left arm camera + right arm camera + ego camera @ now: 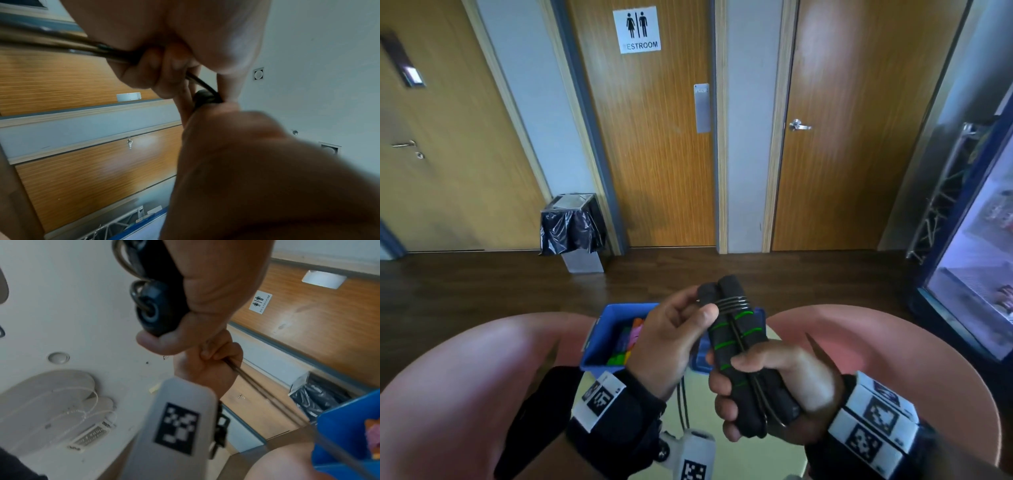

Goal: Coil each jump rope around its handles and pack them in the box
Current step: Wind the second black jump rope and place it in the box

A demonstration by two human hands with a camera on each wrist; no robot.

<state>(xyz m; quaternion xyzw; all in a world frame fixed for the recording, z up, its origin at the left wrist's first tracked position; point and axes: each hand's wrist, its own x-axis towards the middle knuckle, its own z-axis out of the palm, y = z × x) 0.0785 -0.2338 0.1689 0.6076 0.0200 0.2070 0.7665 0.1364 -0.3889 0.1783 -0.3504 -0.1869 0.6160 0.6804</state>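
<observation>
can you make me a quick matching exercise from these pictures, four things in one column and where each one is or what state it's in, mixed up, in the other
Things:
1. handles
2. rope
3. box
4. bin

Places or states:
a. on the floor against the wall, lined with a black bag
b. held side by side in the right hand
c. blue, behind the hands, bright things inside
d. a few turns wound near the handle tops, pinched by the left hand

Pairs: 1-b, 2-d, 3-c, 4-a
</observation>
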